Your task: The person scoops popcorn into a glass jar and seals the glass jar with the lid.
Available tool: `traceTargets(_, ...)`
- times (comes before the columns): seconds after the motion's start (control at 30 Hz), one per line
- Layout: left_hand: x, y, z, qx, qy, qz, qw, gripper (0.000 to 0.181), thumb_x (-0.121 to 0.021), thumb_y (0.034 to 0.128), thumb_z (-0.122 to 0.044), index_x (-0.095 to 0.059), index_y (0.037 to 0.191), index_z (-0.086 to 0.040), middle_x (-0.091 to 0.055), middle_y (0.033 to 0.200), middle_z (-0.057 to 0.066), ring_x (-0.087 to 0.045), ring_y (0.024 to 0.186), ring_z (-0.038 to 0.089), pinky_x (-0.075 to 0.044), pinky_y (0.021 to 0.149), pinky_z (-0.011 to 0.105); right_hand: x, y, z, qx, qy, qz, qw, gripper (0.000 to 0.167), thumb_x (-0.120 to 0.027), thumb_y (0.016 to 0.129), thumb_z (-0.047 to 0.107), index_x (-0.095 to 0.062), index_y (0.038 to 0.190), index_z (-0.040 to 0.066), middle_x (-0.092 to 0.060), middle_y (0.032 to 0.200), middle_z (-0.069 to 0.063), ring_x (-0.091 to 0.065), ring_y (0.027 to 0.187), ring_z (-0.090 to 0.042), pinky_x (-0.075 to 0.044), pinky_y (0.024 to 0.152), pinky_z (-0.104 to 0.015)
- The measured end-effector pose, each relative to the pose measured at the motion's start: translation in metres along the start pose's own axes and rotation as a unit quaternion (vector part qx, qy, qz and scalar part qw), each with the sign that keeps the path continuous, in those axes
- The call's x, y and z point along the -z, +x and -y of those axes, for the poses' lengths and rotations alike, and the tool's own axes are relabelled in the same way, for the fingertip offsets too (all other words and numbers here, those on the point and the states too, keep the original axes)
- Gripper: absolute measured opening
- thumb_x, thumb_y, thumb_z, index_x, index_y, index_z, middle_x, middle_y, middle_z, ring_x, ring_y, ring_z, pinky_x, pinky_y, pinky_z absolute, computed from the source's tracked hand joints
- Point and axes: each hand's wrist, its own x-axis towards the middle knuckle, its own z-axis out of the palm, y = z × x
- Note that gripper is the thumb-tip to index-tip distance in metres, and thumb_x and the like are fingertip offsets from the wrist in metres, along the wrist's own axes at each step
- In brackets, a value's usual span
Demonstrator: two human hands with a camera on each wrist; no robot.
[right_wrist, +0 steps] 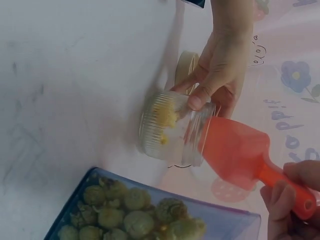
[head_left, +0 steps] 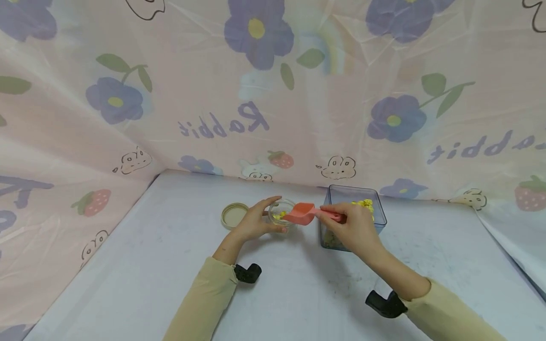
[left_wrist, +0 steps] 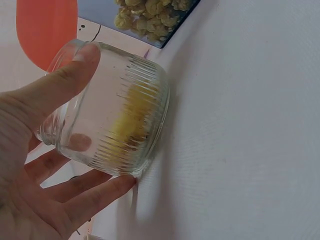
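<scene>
A ribbed glass jar (left_wrist: 117, 107) with a little yellow popcorn (left_wrist: 134, 117) at its bottom stands on the table. My left hand (head_left: 255, 220) grips it around the neck, thumb on one side and fingers on the other. In my right hand (head_left: 357, 230) is the handle of an orange-red plastic scoop (right_wrist: 235, 150), its tip at the jar's mouth. No popcorn shows in the scoop; its inside is partly hidden. Below and beside the right hand stands a bluish clear box (head_left: 379, 225) holding more popcorn (right_wrist: 135, 212).
The jar's round gold-rimmed lid (head_left: 233, 216) lies on the white table (head_left: 149, 265), left of the left hand. A flowered cloth (head_left: 192, 85) hangs behind and at the left. Black devices (head_left: 386, 304) sit at both wrists.
</scene>
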Motion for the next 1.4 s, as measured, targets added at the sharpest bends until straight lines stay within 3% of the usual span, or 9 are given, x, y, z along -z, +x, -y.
traceTargets(0.33, 0.0, 0.0, 0.001, -0.002, 0.004, -0.001, 1.0, 0.088, -0.087, 0.07, -0.02, -0.041, 0.145, -0.021, -0.037, 0.151, 0.013, -0.052, 0.123, 0.04, -0.045, 0.101, 0.05, -0.001, -0.011, -0.006, -0.018, -0.003, 0.012, 0.9998, 0.023, -0.077, 0.081, 0.016, -0.075, 0.1, 0.003, -0.061, 0.069, -0.003, -0.043, 0.06, -0.015, -0.032, 0.045, -0.02)
traceTargets(0.8, -0.001, 0.0, 0.001, 0.001, -0.004, 0.001, 1.0, 0.089, -0.087, 0.07, -0.02, -0.041, 0.146, -0.02, -0.035, 0.152, 0.014, -0.052, 0.123, 0.04, -0.046, 0.1, 0.051, -0.008, -0.031, -0.02, 0.009, -0.025, -0.008, 0.9996, 0.02, -0.079, 0.078, 0.012, -0.076, 0.096, 0.003, -0.063, 0.066, 0.002, -0.04, 0.052, -0.006, -0.034, 0.042, -0.019)
traceTargets(1.2, 0.0, -0.001, -0.001, -0.004, -0.014, 0.004, 0.9999, 0.09, -0.087, 0.0695, -0.02, -0.04, 0.146, -0.019, -0.035, 0.152, 0.015, -0.051, 0.124, 0.041, -0.044, 0.101, 0.053, -0.01, -0.036, -0.023, -0.009, -0.042, -0.015, 0.999, 0.021, -0.081, 0.076, 0.012, -0.077, 0.095, 0.003, -0.069, 0.07, -0.001, -0.042, 0.054, -0.005, -0.034, 0.044, -0.019)
traceTargets(1.4, 0.0, -0.001, -0.001, 0.001, -0.019, 0.003, 0.9998, 0.09, -0.087, 0.0696, -0.019, -0.04, 0.146, -0.02, -0.034, 0.152, 0.015, -0.051, 0.124, 0.041, -0.045, 0.1, 0.051, -0.009, -0.036, -0.022, 0.006, -0.047, -0.034, 0.9983, 0.021, -0.081, 0.077, 0.013, -0.077, 0.096, 0.005, -0.068, 0.07, -0.001, -0.042, 0.055, -0.006, -0.034, 0.045, -0.019)
